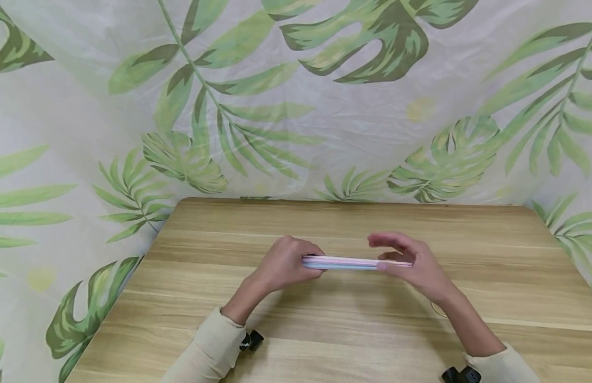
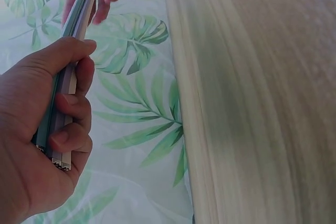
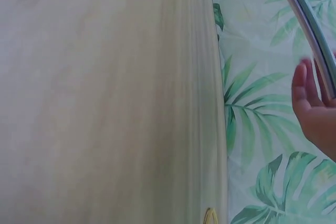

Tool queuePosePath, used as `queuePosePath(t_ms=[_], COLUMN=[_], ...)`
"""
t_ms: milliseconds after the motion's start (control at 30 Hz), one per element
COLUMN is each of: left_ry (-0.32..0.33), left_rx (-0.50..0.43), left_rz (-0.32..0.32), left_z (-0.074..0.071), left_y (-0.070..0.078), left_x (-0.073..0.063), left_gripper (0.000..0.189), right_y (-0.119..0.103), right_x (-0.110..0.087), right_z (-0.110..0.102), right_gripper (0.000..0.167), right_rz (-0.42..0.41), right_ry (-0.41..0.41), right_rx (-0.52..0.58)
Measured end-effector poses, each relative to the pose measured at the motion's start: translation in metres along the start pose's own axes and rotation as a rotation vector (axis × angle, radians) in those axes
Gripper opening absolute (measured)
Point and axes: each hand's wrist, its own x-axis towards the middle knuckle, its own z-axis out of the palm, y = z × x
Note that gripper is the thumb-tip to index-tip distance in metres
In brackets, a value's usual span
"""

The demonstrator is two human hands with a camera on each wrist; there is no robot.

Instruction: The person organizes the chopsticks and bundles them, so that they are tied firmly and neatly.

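A thin stack of what look like notebooks (image 1: 345, 263) is held edge-on above the table, with white, pink and blue layers showing. My left hand (image 1: 291, 260) grips its left end, thumb on one side and fingers curled round the other. In the left wrist view the stack (image 2: 67, 82) runs up from the left hand (image 2: 47, 108), its edges teal, lilac and white. My right hand (image 1: 413, 263) is at the other end, thumb against the near edge and fingers lifted and spread. The right wrist view shows the right hand (image 3: 315, 103) beside the bowed stack (image 3: 310, 24).
A wood-grain table (image 1: 296, 330) lies below both hands. On it, by the right wrist, is a thin yellow loop like a rubber band (image 1: 438, 310). A leaf-patterned cloth (image 1: 296, 138) hangs behind the table. Small black cameras (image 1: 251, 340) sit at both sleeve cuffs.
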Motion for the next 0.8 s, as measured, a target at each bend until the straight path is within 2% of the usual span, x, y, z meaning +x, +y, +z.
queuePosePath(t_ms=[100, 233, 333, 533, 800], left_ry=[0.013, 0.024, 0.03, 0.006, 0.011], left_rx=[0.002, -0.012, -0.031, -0.089, -0.056], left_rz=[0.0, 0.009, 0.006, -0.017, -0.013], left_z=[0.0, 0.002, 0.004, 0.006, 0.01], left_y=[0.001, 0.002, 0.002, 0.005, 0.007], left_x=[0.0, 0.001, 0.001, 0.001, 0.001], left_gripper=[0.012, 0.012, 0.012, 0.009, 0.008], right_y=[0.0, -0.001, -0.002, -0.001, 0.001], right_x=[0.0, 0.001, 0.001, -0.001, -0.002], right_z=[-0.001, 0.001, 0.005, 0.013, 0.017], right_gripper=[0.058, 0.064, 0.062, 0.048, 0.044], right_rz=[-0.062, -0.089, -0.071, -0.053, -0.084], right_ry=[0.026, 0.019, 0.015, 0.061, 0.109], right_rx=[0.065, 0.053, 0.049, 0.019, -0.088])
